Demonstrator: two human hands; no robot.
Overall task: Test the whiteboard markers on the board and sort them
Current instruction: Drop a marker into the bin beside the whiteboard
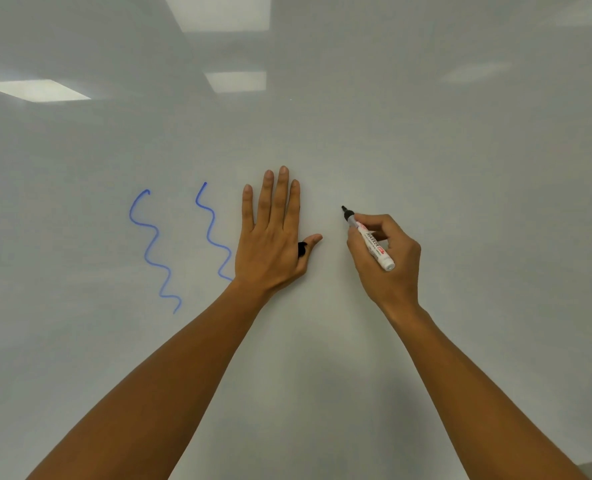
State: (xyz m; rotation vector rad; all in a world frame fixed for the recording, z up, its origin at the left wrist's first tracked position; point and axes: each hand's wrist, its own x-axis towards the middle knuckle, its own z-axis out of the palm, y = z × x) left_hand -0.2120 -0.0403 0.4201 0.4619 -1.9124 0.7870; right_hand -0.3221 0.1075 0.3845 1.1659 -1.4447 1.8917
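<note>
The whiteboard [426, 140] fills the view. My right hand [386, 263] grips an uncapped white marker [372, 244] with a black tip, and the tip touches or nearly touches the board at the hand's upper left. My left hand [270, 233] lies flat on the board with straight fingers. A black cap [302, 249] is tucked between its thumb and palm. Two blue wavy lines [154, 251] run down the board to the left of my left hand; the nearer blue line [213, 230] ends behind the hand's edge.
Ceiling lights [36, 90] reflect in the glossy board near the top and left. Bare board spreads to the right of my right hand and above both hands.
</note>
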